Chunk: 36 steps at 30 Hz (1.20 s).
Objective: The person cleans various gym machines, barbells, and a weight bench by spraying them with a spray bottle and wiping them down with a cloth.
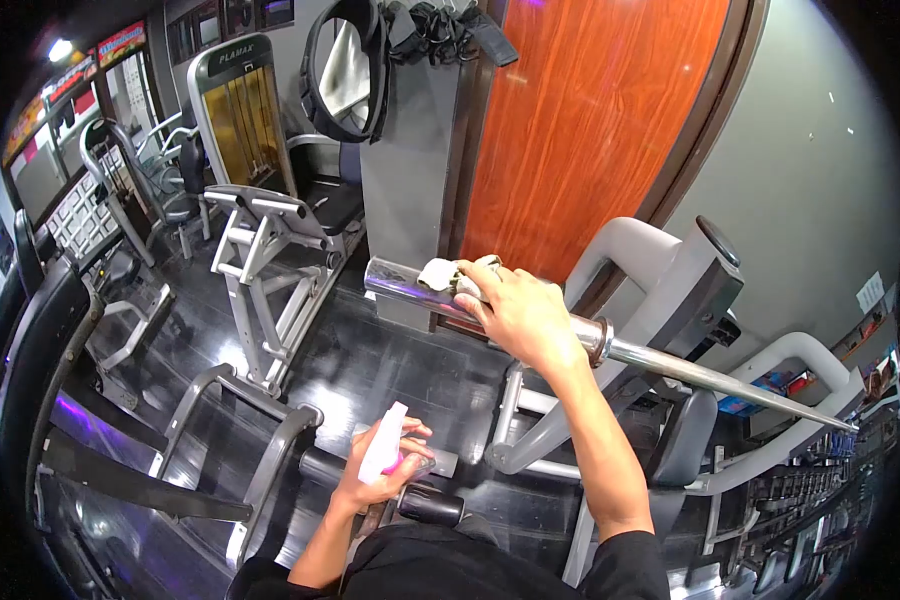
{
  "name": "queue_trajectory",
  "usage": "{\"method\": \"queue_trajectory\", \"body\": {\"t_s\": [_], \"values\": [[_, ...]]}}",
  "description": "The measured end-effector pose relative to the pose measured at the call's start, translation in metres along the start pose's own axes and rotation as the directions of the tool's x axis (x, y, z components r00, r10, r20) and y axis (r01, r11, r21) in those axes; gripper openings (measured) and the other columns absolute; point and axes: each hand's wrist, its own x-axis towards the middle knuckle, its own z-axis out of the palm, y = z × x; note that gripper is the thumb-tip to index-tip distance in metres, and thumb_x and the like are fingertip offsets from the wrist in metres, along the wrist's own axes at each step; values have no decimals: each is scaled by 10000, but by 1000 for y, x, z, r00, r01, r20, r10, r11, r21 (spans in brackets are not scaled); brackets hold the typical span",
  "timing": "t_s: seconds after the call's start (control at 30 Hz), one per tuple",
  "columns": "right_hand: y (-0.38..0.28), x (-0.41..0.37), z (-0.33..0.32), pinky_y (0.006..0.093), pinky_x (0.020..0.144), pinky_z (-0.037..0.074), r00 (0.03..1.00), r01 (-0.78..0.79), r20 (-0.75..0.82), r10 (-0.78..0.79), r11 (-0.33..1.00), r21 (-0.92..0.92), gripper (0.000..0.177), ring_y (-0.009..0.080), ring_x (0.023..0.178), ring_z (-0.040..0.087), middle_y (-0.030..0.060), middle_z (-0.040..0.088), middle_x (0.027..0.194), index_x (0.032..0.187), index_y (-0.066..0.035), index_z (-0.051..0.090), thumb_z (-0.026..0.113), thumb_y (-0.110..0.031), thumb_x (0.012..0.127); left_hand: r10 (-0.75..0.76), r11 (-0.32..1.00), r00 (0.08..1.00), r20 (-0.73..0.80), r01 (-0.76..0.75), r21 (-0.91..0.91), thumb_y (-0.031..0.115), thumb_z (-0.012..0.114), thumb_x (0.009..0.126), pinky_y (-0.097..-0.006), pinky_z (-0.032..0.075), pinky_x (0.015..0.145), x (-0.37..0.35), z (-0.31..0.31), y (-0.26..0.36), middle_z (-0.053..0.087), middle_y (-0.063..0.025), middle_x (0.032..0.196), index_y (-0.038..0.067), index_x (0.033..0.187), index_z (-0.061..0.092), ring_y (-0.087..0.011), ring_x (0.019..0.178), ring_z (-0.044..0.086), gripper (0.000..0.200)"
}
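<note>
My right hand (525, 315) is closed around a crumpled white cloth (438, 274), pressing it on the thick metal sleeve (395, 281) of a barbell. The bar's thinner shaft (710, 376) runs off to the right. Lower down, in front of my body, my left hand (360, 480) grips a white and pink spray bottle (381, 450). My fingers hide part of the bottle. Just below that hand is a black padded roller (431, 504).
A grey leg machine (270, 225) stands ahead on the dark floor (370, 360). Curved metal rails (235, 385) are at left. Weight belts (348, 70) hang beside an orange wooden door (590, 110). Grey machine frames (660, 260) stand at right, near dumbbell racks (795, 490).
</note>
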Motion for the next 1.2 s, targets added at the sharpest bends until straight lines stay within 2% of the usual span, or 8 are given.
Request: {"method": "queue_trajectory", "body": {"t_s": [0.13, 0.2, 0.27, 0.37, 0.57, 0.77, 0.97, 1.2], "values": [[-12, -11, 3, 433, 720, 535, 998, -11, -62, 7, 999, -53, 403, 297, 869, 642, 109, 649, 979, 1260, -207, 564, 623, -353, 889, -27, 997, 999, 47, 30, -77, -62, 623, 809, -356, 563, 788, -4, -3, 3, 656, -200, 1086, -51, 1263, 479, -246, 871, 720, 476], [-13, -17, 13, 411, 738, 515, 941, 67, -319, -113, 986, -152, 414, 274, 874, 618, 99, 624, 930, 1240, -219, 571, 665, -308, 847, 8, 994, 995, 95, 2, -105, -83, 619, 803, -356, 562, 791, -5, -6, 7, 636, -204, 1107, -53, 1265, 477, -243, 895, 714, 484], [-16, -21, 21, 392, 777, 492, 940, 43, -327, -102, 982, -183, 429, 257, 930, 598, 91, 616, 940, 1246, -239, 583, 660, -245, 824, -71, 967, 995, 76, 87, -238, -72, 610, 809, -348, 559, 793, -5, -7, 15, 636, -192, 1094, -57, 1242, 488, -241, 900, 712, 450], [-21, -27, 31, 384, 822, 474, 914, -7, -394, -98, 966, -258, 521, 242, 936, 583, 80, 619, 949, 1256, -272, 614, 641, -134, 754, -41, 979, 955, 293, 98, -180, -48, 593, 815, -344, 552, 795, 5, -28, 31, 628, -172, 1104, -65, 1190, 507, -244, 912, 707, 385], [-18, -28, 49, 385, 849, 467, 814, 9, -553, -175, 957, -290, 516, 243, 951, 586, 72, 625, 965, 1221, -277, 642, 660, -143, 724, -116, 925, 965, 235, 191, -328, -27, 610, 836, -378, 547, 840, 0, -50, 16, 602, -198, 1134, -30, 1243, 489, -276, 934, 696, 425], [-52, -10, 43, 391, 867, 474, 870, -36, -493, -10, 996, -83, 534, 254, 1001, 592, 90, 626, 1045, 1223, -262, 640, 713, -192, 699, 20, 952, 999, 49, -4, -307, -38, 598, 860, -419, 547, 858, -7, -44, 1, 576, -221, 1138, 21, 1297, 468, -319, 937, 688, 460], [-84, 58, 76, 385, 859, 491, 826, 285, -485, -286, 955, -79, 350, 271, 1053, 581, 116, 603, 1186, 1173, -165, 638, 650, -235, 831, -31, 949, 999, 13, 34, -315, -82, 579, 834, -406, 544, 863, -7, -25, 3, 588, -208, 1133, 8, 1297, 475, -290, 942, 691, 483], [-68, 34, 55, 388, 899, 470, 848, 330, -378, -372, 928, -174, 439, 266, 1104, 529, 98, 545, 1285, 1214, -187, 640, 623, -161, 776, -19, 964, 1000, -10, 15, -266, -53, 600, 832, -401, 539, 886, -1, -9, 7, 608, -202, 1119, -23, 1303, 464, -272, 942, 695, 491]]}}
